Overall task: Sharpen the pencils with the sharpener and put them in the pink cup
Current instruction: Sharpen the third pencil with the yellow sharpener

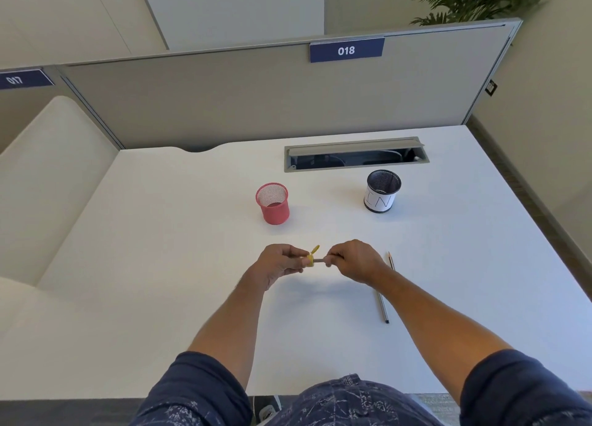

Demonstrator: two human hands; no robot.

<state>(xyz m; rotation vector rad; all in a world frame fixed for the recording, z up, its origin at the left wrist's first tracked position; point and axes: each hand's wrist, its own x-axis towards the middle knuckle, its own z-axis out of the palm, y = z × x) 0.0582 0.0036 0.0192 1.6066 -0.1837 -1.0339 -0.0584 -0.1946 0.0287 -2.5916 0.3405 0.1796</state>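
1. Your left hand (282, 262) pinches the yellow sharpener (311, 259); your right hand (352, 260) grips a pencil (319, 260) with its tip in it, over the middle of the desk (160, 249).
2. The pencil is light and stiff, but its point is likely brittle: hold close to the sharpener and twist gently.
3. A second pencil (384, 300) lies toward the right edge, partly under your right forearm.
4. The pink cup (273, 204) stands beyond your hands, seemingly empty, path open; the black cup (382, 191) sits further right.
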